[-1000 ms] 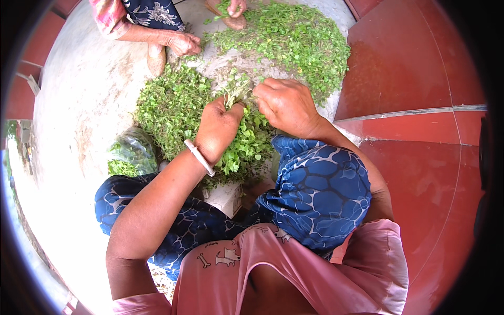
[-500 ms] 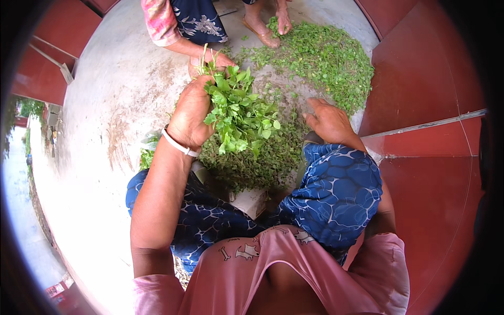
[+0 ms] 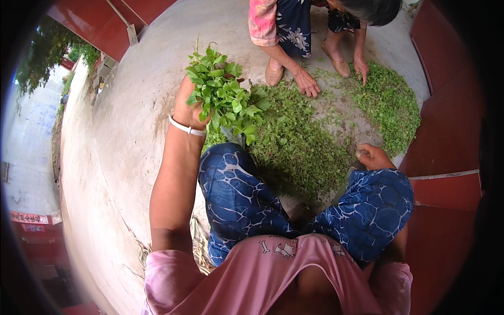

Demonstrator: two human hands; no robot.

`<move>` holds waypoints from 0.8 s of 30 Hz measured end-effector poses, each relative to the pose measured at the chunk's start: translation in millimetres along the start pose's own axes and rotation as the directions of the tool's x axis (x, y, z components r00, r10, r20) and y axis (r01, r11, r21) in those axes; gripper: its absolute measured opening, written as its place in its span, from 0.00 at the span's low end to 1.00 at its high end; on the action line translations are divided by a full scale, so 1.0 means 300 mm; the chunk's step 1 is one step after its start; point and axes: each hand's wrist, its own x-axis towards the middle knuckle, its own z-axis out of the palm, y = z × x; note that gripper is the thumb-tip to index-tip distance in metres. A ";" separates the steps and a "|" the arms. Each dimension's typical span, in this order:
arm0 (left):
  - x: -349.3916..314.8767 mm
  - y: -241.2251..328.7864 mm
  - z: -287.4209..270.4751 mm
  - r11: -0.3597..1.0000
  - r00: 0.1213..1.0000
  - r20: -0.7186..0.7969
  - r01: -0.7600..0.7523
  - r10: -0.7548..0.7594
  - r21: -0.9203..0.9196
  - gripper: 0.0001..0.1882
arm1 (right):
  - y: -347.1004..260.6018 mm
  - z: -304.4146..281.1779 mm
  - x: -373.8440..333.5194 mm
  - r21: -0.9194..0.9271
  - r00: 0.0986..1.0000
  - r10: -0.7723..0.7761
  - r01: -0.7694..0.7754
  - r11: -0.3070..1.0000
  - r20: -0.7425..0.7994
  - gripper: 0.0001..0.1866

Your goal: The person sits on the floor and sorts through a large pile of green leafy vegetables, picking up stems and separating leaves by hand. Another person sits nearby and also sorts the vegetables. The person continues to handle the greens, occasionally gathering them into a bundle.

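Note:
My left hand [image 3: 197, 113] is closed round the stems of a bunch of leafy greens [image 3: 223, 92], held up to the left over the pale floor. Its bright, lobed leaves hide most of my fingers. By my right knee, my right hand [image 3: 374, 157] is low with its fingers curled in. Whether anything is inside it does not show. Between my legs and beyond them spreads a pile of loose greens [image 3: 302, 142], nearest to my right hand.
Opposite me a person bends over, one hand [image 3: 307, 85] at the pile and the other [image 3: 361, 68] at a second heap of greens [image 3: 388, 107]. Red panels [image 3: 446, 131] stand along the right. Dry stalks [image 3: 199, 241] lie beside my left leg.
My view has swung left. My left hand, still gripping the greens, is farther from the other person's hand. My right hand's outstretched fingers have curled. The person's near hand now rests by the pile.

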 end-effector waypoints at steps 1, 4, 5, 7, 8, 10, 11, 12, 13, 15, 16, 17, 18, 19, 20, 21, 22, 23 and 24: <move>-0.010 0.017 -0.066 0.999 0.999 0.021 -0.044 0.044 0.000 0.14 | 0.003 -0.009 -0.005 0.022 1.000 0.026 -0.026 0.999 0.004 0.18; -0.050 0.042 -0.210 0.990 0.995 0.041 -0.085 0.090 -0.114 0.14 | 0.006 -0.036 -0.029 0.135 0.998 0.051 -0.055 0.989 0.028 0.19; -0.078 0.052 -0.242 0.985 0.992 -0.013 -0.125 0.124 -0.118 0.13 | 0.022 -0.033 -0.021 0.129 0.998 0.052 -0.055 0.990 0.031 0.20; -0.148 0.044 -0.262 0.978 0.968 -0.139 -0.211 0.209 0.000 0.12 | 0.049 -0.039 -0.023 0.113 0.997 0.064 -0.067 0.991 0.033 0.21; -0.177 0.041 -0.272 0.975 0.961 -0.172 -0.223 0.216 -0.022 0.12 | 0.060 -0.043 -0.023 0.151 0.993 0.101 -0.110 0.982 0.066 0.21; -0.214 0.044 -0.327 0.968 0.965 -0.175 -0.217 0.194 -0.122 0.11 | 0.027 -0.040 -0.015 0.120 0.991 0.110 -0.119 0.986 0.082 0.20; -0.226 0.035 -0.358 0.961 0.961 -0.182 -0.235 0.207 -0.149 0.11 | 0.010 -0.044 -0.014 0.106 0.990 0.116 -0.124 0.987 0.085 0.20; -0.226 0.017 -0.387 0.951 0.958 -0.186 -0.250 0.217 -0.180 0.11 | -0.015 -0.065 -0.013 0.084 0.990 0.107 -0.115 0.990 0.096 0.19; -0.227 0.012 -0.388 0.942 0.956 -0.188 -0.264 0.226 -0.206 0.11 | -0.051 -0.094 -0.012 0.067 0.990 0.096 -0.103 0.992 0.107 0.18; -0.222 -0.020 -0.385 0.923 0.946 -0.210 -0.295 0.246 -0.246 0.12 | -0.167 -0.170 -0.023 0.042 0.991 0.057 -0.063 0.997 0.122 0.16; -0.221 -0.021 -0.386 0.920 0.941 -0.243 -0.295 0.234 -0.257 0.12 | -0.283 -0.193 -0.024 0.042 0.990 0.022 -0.028 0.999 0.137 0.15; -0.209 -0.032 -0.389 0.916 0.938 -0.268 -0.294 0.221 -0.275 0.13 | -0.403 -0.212 -0.029 0.037 0.990 -0.011 0.006 0.999 0.142 0.14; -0.205 -0.040 -0.389 0.904 0.941 -0.264 -0.291 0.212 -0.313 0.15 | -0.519 -0.218 -0.033 0.010 0.984 -0.093 0.093 0.996 0.155 0.12; -0.207 -0.048 -0.369 0.899 0.939 -0.254 -0.307 0.232 -0.313 0.16 | -0.633 -0.203 -0.039 -0.014 0.970 -0.174 0.179 0.984 0.171 0.11; -0.209 -0.060 -0.341 0.892 0.936 -0.243 -0.324 0.254 -0.314 0.17 | -0.753 -0.165 -0.052 -0.036 0.937 -0.301 0.312 0.949 0.180 0.10; -0.224 -0.065 -0.319 0.886 0.930 -0.238 -0.345 0.279 -0.309 0.17 | -0.859 -0.108 -0.059 -0.052 0.884 -0.424 0.442 0.896 0.198 0.09; -0.230 -0.068 -0.299 0.877 0.943 -0.225 -0.316 0.247 -0.363 0.18 | -0.949 -0.056 -0.075 -0.037 0.845 -0.481 0.502 0.864 0.232 0.09; -0.231 -0.066 -0.266 0.861 0.953 -0.177 -0.299 0.247 -0.410 0.18 | -1.025 -0.009 -0.089 -0.020 0.803 -0.536 0.560 0.829 0.261 0.09; -0.218 -0.071 -0.225 0.843 0.962 -0.120 -0.271 0.244 -0.465 0.17 | -1.075 0.036 -0.089 -0.040 0.728 -0.627 0.661 0.749 0.276 0.09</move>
